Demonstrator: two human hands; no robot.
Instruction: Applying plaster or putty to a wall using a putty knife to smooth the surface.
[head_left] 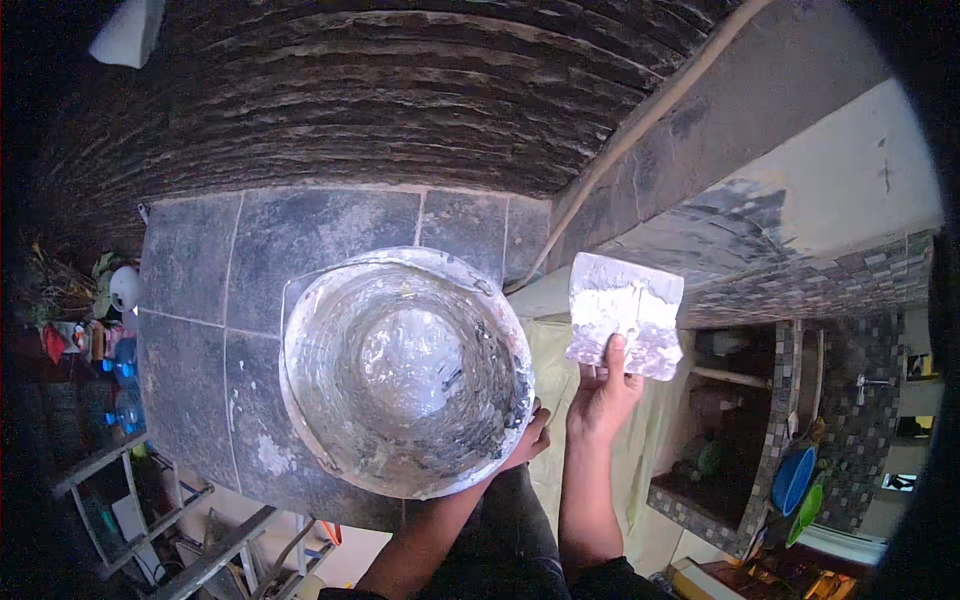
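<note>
A paint-smeared bucket (335, 400) with a wet, pale inside sits on a dark tiled ledge (185, 250). My left hand (525, 440) is at the bucket's right side near the bottom of the view, fingers curled against it and partly hidden behind the rim. My right hand (605, 395), right of the bucket, grips a flat, square silvery scraper (625, 285) coated with white smears, thumb across its face.
A rough dark stone wall (360, 100) runs along the top. A metal ladder (140, 510) stands at lower left. To the right are a mosaic-tiled counter (840, 430), blue and green basins (793, 480) and a pale sheet (550, 360) below the ledge.
</note>
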